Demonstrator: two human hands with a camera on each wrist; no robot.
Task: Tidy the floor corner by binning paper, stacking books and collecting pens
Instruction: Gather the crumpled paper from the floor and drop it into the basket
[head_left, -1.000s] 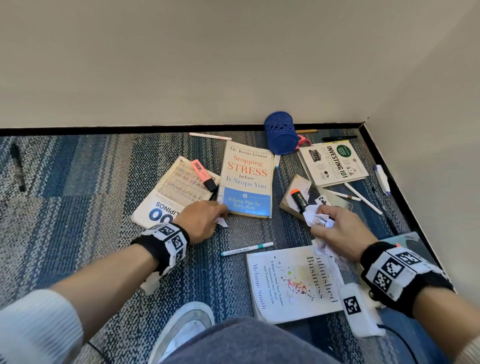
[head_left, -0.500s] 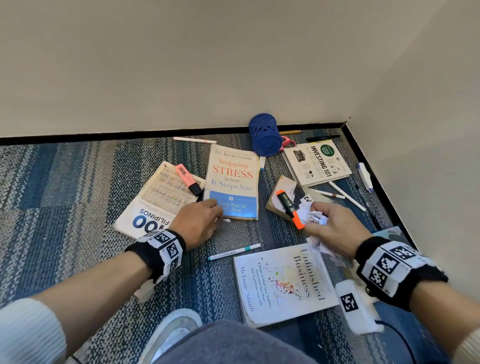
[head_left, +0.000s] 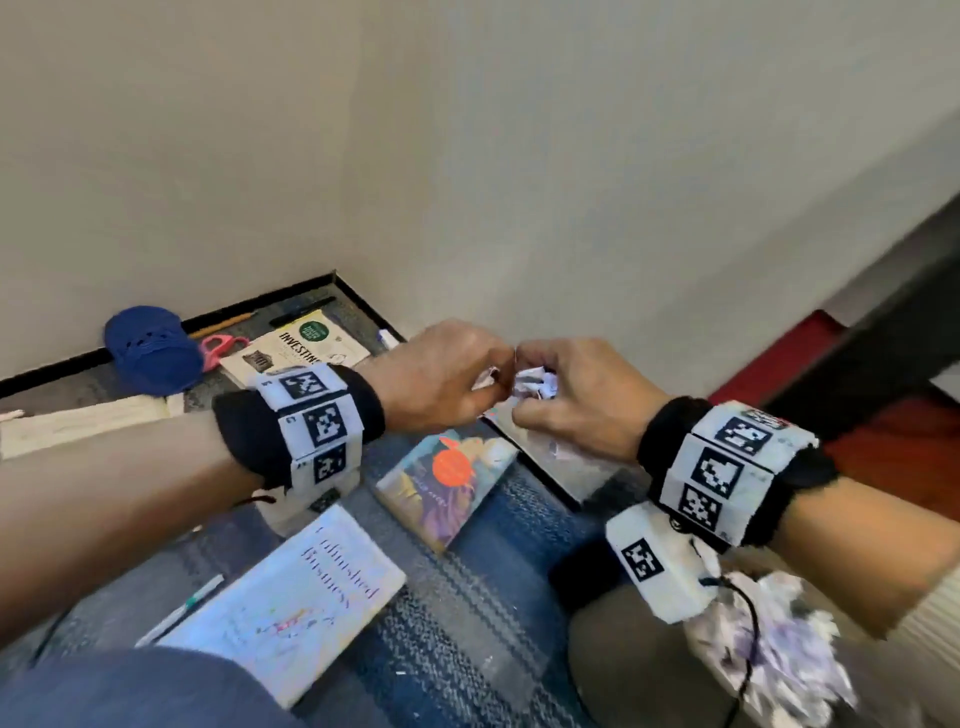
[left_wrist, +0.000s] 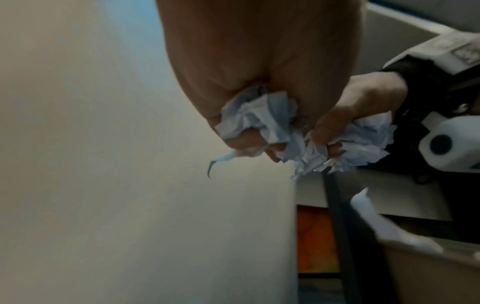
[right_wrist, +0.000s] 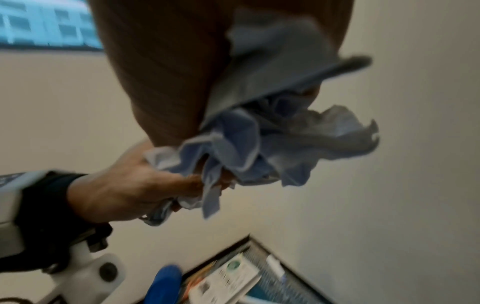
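Both hands are meeting in the air above the carpeted floor (head_left: 467, 613), knuckles nearly touching. The left hand (head_left: 441, 379) is curling its fingers (left_wrist: 244, 142) around a wad of crumpled paper (left_wrist: 259, 115), and the right hand (head_left: 576, 400) is squeezing its own paper wad (right_wrist: 259, 148) the same way. Below them the Unfinished Business book (head_left: 291, 608) and the Investing book (head_left: 296, 348) are lying flat near the blue pen cup (head_left: 150, 348), which is tipped on its side.
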